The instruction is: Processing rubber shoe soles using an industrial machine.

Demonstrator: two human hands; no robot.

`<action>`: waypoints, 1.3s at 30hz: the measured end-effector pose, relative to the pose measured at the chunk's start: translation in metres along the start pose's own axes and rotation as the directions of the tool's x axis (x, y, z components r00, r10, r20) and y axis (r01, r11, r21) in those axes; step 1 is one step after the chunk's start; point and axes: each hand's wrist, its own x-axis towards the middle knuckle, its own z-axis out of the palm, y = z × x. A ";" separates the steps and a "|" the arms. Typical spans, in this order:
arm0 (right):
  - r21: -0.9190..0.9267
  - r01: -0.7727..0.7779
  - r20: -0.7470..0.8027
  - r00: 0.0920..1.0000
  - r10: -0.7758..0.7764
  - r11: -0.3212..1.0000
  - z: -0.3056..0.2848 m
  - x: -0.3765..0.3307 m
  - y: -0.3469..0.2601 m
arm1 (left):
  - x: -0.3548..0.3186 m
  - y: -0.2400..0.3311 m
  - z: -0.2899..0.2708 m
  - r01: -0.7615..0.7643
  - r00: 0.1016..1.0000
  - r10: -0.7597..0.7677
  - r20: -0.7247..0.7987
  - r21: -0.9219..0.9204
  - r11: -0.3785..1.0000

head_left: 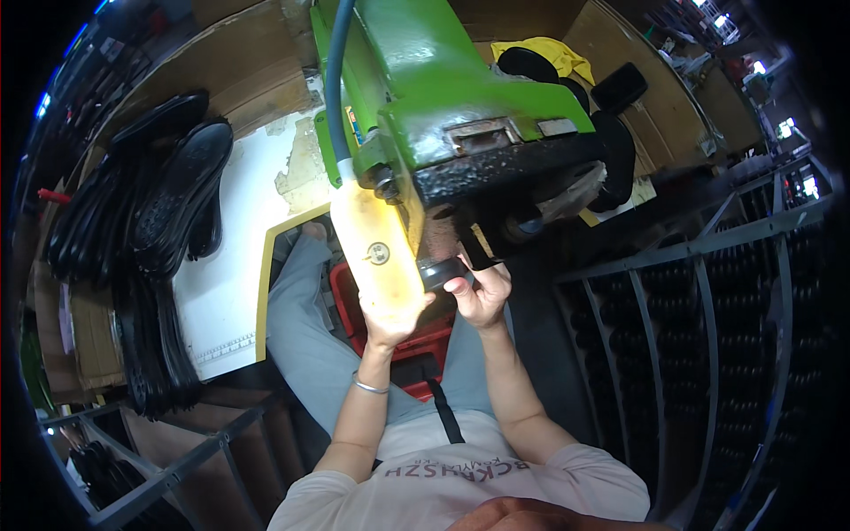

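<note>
A green machine [443,80] with a black lower head stands in front of me. Both my hands hold a black shoe sole [440,273] up under that head. My left hand [394,323] grips the sole from below, partly hidden behind a bright yellow-lit guard [376,248]. My right hand [482,296] pinches the sole's right end, thumb on top. A silver bracelet sits on my left wrist.
Stacks of black soles [173,221] lie on the white bench [239,292] at my left. A red crate [350,305] sits between my knees. A grey metal rack [699,292] holding dark soles stands at the right. Cardboard lines the wall behind.
</note>
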 end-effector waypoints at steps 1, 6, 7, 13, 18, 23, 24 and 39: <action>0.004 0.006 0.013 1.000 -0.006 1.000 0.000 0.003 -0.002 | -0.006 -0.011 0.003 0.033 0.997 -0.037 -0.073 -0.051 0.998; 0.048 -0.092 0.002 0.996 0.092 0.995 -0.005 -0.014 0.012 | -0.010 -0.019 0.030 -0.012 0.987 -0.001 -0.161 -0.079 0.997; 0.056 -0.192 0.002 0.981 0.192 0.980 -0.007 -0.020 0.018 | -0.008 -0.012 0.036 -0.006 0.979 -0.025 -0.201 -0.153 0.988; 0.665 -0.676 0.184 0.560 0.808 0.317 -0.027 -0.106 0.079 | -0.009 0.001 0.066 0.028 0.956 -0.147 -0.255 -0.417 0.908; 0.630 -0.637 0.018 0.583 0.812 0.443 -0.052 -0.106 0.085 | -0.011 -0.010 0.064 0.001 0.958 -0.128 -0.258 -0.442 0.897; 0.271 -0.592 -0.278 0.706 0.651 0.759 -0.082 -0.054 0.056 | -0.005 -0.006 0.053 -0.010 0.953 -0.069 -0.295 -0.258 0.966; 0.143 -0.573 -0.304 0.751 0.586 0.807 -0.085 -0.042 0.047 | -0.004 -0.003 0.047 -0.022 0.959 -0.016 -0.284 -0.133 0.991; -0.047 -0.252 -0.075 0.966 0.248 0.967 -0.020 0.008 -0.008 | -0.018 0.032 -0.075 -0.084 0.966 -0.023 -0.259 -0.397 0.914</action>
